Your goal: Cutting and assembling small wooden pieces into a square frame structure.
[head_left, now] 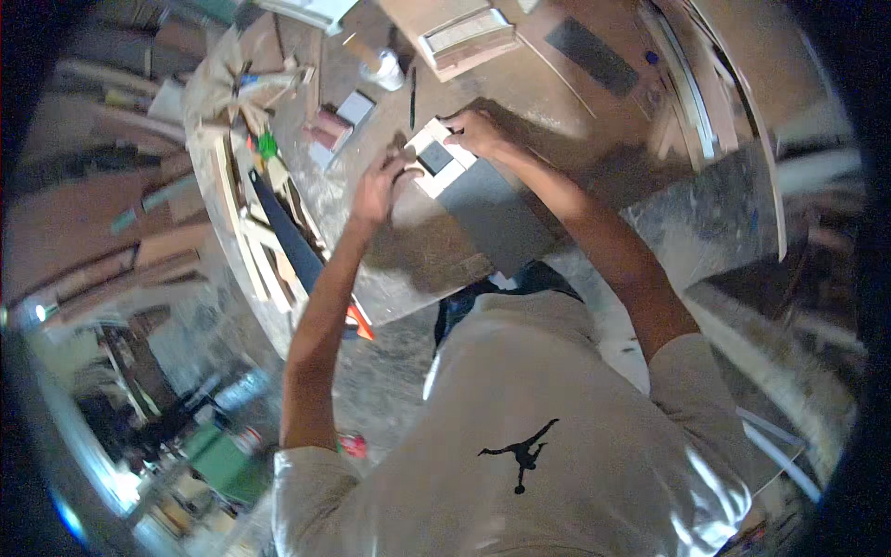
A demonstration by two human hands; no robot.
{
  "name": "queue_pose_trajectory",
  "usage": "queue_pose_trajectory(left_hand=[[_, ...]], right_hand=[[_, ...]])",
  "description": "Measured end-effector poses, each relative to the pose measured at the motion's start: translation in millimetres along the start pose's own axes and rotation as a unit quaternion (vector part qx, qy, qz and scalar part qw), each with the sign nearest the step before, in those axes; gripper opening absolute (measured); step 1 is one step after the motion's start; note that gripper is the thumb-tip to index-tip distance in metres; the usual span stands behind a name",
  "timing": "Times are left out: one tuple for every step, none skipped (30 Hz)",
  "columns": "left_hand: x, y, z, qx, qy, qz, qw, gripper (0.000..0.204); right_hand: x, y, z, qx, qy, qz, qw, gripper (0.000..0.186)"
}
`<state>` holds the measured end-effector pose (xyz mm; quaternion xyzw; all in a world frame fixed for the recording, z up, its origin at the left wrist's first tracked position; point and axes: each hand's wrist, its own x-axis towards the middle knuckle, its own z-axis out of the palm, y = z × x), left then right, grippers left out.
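Observation:
Both my hands are at a small white square frame point(450, 176) with a dark opening in its middle. My left hand point(377, 190) has its fingers curled against the frame's left side. At the far right corner, my right hand point(478, 133) grips the frame with bent fingers. Under the frame's near edge lies a dark grey sheet point(497, 218), stretching over the table toward my body. Just beyond the frame is a thin black stick-like tool point(412, 97).
The worktable point(408, 269) carries a handsaw point(288, 232) among wood strips at the left. Farther back are a white cup point(385, 74) with a stick in it, a pinkish block point(329, 127), a larger wooden frame point(469, 42) and another dark sheet point(591, 56).

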<state>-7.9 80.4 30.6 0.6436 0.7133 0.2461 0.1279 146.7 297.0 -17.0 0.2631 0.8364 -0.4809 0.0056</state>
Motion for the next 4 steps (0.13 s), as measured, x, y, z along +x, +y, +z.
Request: queue_pose_trajectory(left_hand=[[-9.9,-12.2,9.6,0.032,0.031,0.048,0.998,0.043],[-12.7,-18.7,12.5,0.033,0.016,0.065,0.997,0.043],[-13.0,-23.5,14.7,0.037,0.007,0.077,0.996,0.044],[-11.8,-24.4,14.5,0.042,0.000,0.086,0.995,0.046]], right_hand=[[-1.8,-2.3,2.1,-0.004,0.017,-0.018,1.000,0.050],[-3.3,-1.5,2.3,0.007,0.033,-0.009,0.999,0.050],[-4.4,-1.3,1.5,0.010,0.031,0.005,0.999,0.051],[-6.3,-1.4,1.6,0.011,0.027,0.017,0.999,0.051]])
